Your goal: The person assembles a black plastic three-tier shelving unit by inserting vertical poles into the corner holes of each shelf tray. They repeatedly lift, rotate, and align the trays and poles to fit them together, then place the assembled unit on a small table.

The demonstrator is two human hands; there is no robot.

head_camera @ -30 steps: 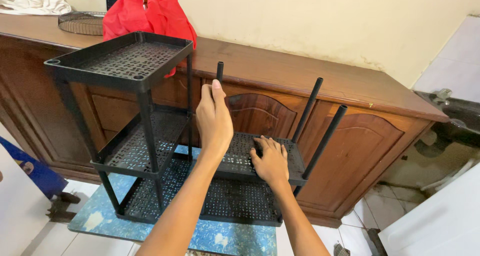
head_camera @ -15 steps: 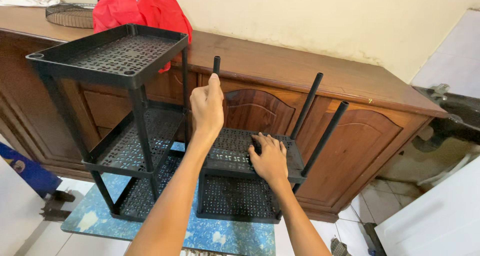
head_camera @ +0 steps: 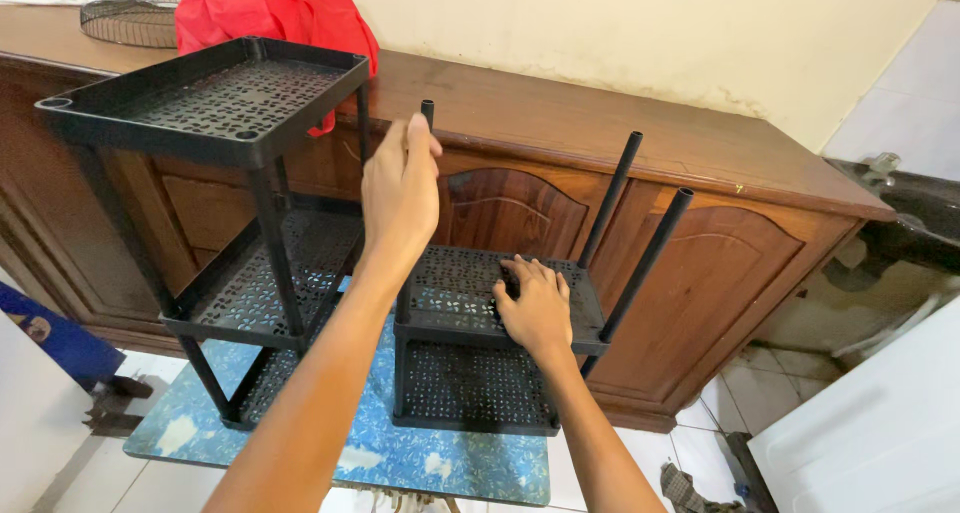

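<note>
Head view: left hand [head_camera: 398,195] apparently closed around a thin black plastic pole [head_camera: 427,113] — right hand [head_camera: 537,308] open, flat on the perforated black plastic shelf [head_camera: 455,288].

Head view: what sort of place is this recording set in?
Probably a room in a home, perhaps by a kitchen or wash area. A long wooden sideboard stands against a plastered wall, the floor is white tile, and black plastic shelf racks stand on a blue mat.
</note>
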